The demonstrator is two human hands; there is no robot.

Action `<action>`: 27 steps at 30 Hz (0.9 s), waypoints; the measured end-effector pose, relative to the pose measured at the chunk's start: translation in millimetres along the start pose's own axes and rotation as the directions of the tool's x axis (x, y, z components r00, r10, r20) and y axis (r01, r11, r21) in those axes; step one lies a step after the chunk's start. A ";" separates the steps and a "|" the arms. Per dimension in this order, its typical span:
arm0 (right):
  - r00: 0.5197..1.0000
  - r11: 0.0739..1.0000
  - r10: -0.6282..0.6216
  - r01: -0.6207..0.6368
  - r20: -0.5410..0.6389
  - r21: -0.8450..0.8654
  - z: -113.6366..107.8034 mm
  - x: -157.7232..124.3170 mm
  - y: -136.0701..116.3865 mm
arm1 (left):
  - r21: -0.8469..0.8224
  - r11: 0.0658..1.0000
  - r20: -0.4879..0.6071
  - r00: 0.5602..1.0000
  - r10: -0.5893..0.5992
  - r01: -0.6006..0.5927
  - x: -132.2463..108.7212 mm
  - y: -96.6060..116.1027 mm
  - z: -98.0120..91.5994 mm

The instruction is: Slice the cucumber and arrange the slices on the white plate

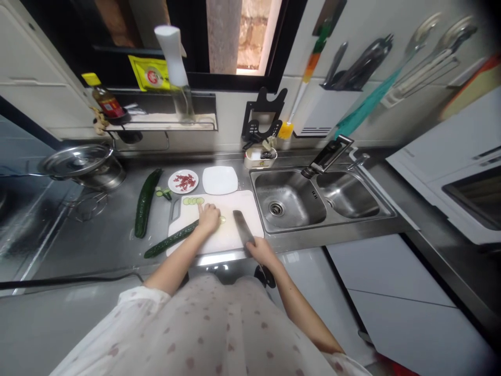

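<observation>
Just below centre, the right hand (263, 251) grips the knife (243, 227) by its handle. At centre, the left hand (210, 218) curls over the cucumber (172, 241); whether it grips, I cannot tell. The cucumber slants lower left off the cutting board (250, 209), probably firm, slick and prone to roll; best steadied near its upper end.

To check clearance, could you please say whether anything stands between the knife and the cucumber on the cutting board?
Yes: the left hand lies between the knife in the right hand and the cucumber's visible length.
</observation>
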State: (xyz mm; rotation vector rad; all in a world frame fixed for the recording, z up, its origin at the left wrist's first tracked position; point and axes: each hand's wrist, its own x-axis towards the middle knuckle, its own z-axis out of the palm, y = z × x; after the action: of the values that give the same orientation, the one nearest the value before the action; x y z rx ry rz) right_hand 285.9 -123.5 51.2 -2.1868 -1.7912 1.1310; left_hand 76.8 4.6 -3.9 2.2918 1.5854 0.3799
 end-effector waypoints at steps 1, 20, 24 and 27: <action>1.000 1.000 -0.001 0.001 0.000 -0.001 0.1 -0.1 0.1 | -0.019 1.000 0.005 1.000 -0.019 0.019 1.9 -0.1 0.2; 0.999 0.994 -0.030 0.034 -0.046 0.103 4.5 16.9 13.4 | -0.101 0.973 0.009 0.978 -0.210 0.210 20.6 2.7 -25.6; 0.996 0.989 -0.047 0.057 -0.078 0.137 7.0 19.8 17.4 | -0.094 0.904 0.021 0.909 -0.417 0.417 30.7 -13.5 -36.2; 0.996 0.988 -0.057 0.066 -0.068 0.138 8.3 21.6 19.4 | -0.078 0.865 -0.006 0.867 -0.498 0.496 33.6 -27.4 -38.5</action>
State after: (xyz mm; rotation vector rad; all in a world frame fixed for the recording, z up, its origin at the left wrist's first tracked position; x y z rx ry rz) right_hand 297.4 -113.5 25.2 -2.0502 -1.6868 1.1238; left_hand 49.9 49.5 21.0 1.7344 2.0548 0.3261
